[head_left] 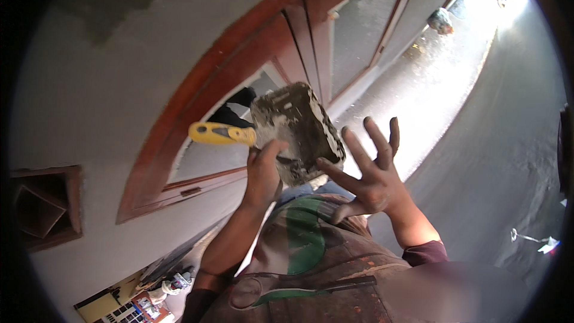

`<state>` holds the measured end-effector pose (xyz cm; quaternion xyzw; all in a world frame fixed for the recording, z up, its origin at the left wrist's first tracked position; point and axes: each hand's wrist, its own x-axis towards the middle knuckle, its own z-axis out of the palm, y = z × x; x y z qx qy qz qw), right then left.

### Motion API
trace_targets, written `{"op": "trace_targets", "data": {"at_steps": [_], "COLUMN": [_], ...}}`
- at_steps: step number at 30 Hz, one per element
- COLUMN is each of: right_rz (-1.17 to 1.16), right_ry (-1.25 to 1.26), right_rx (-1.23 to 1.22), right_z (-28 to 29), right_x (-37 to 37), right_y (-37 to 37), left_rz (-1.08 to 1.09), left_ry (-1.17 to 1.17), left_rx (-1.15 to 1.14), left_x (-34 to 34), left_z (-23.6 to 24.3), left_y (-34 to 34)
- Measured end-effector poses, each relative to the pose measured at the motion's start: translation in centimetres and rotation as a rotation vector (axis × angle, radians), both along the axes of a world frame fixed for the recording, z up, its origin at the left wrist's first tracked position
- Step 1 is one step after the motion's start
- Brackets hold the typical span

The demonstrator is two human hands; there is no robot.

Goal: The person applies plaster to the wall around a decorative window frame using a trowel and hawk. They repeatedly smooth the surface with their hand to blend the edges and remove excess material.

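My left hand (263, 174) is raised in front of me and grips the lower edge of a flat square board (297, 131) smeared with grey and white plaster. A yellow tool handle (221, 133) sticks out to the left from behind the board, just above my thumb; its blade is hidden. My right hand (372, 174) is beside the board with its fingers spread wide, holding nothing. Its index fingertip touches the board's lower right corner.
Behind the board is a grey plastered wall (119, 60) with a red-brown wooden door frame (197, 90). A wooden niche (45, 206) sits at the left. A sunlit wet floor (430, 84) runs to the upper right. Small boxes and clutter (143, 302) lie at lower left.
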<state>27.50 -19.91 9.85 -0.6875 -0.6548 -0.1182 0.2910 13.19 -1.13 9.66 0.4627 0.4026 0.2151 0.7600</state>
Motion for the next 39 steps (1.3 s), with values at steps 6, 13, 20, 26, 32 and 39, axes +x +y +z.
{"op": "trace_targets", "data": {"at_steps": [6, 13, 20, 26, 32, 39], "right_rz": [-0.080, -0.200, -0.433, -0.330, -0.180, -0.139], "right_ry": [-0.071, 0.290, 0.287, 0.013, -0.096, 0.025], "right_rx": [-0.096, 0.218, 0.168, -0.215, -0.580, -0.601], "right_z": [-1.0, -1.1, 2.1, 2.8, 0.3, -0.9], "right_x": [-3.2, -3.7, 0.2, 0.1, -1.3, -0.6], "right_y": [-1.8, -4.1, -2.7, 0.5, 1.2, 1.9], "left_rz": [-0.012, -0.036, -0.134, -0.354, -0.499, -0.519], "left_ry": [-0.116, -0.176, -0.165, -0.078, -0.077, -0.023], "left_rx": [-0.166, -0.181, 0.068, 0.266, 0.422, 0.612], "left_x": [3.1, 4.8, 3.6, 1.5, -0.2, -0.1], "left_z": [-0.4, -1.2, -3.1, -5.4, -6.2, -8.8], "left_y": [-0.3, 0.4, -0.4, 0.6, -1.5, -1.9]}}
